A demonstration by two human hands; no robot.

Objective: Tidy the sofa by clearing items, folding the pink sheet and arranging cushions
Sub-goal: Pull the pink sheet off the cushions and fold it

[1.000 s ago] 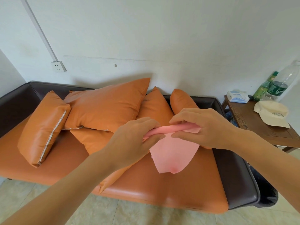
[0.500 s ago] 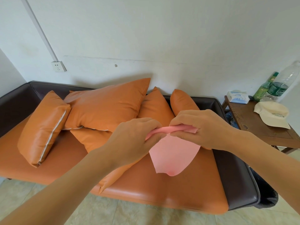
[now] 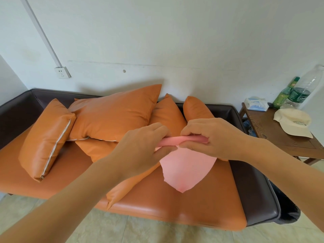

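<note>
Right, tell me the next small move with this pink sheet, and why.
Probably roll or fold the top edge down once more. Both the left hand and right hand pinch the rolled top of the pink sheet, while a loose flap hangs unfolded above the sofa seat.

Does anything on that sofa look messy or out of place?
Yes. The orange cushions lie heaped and tilted against each other, one poking over the sofa's front edge. Both hands hold the pink sheet, rolled on top and hanging unevenly.
</note>
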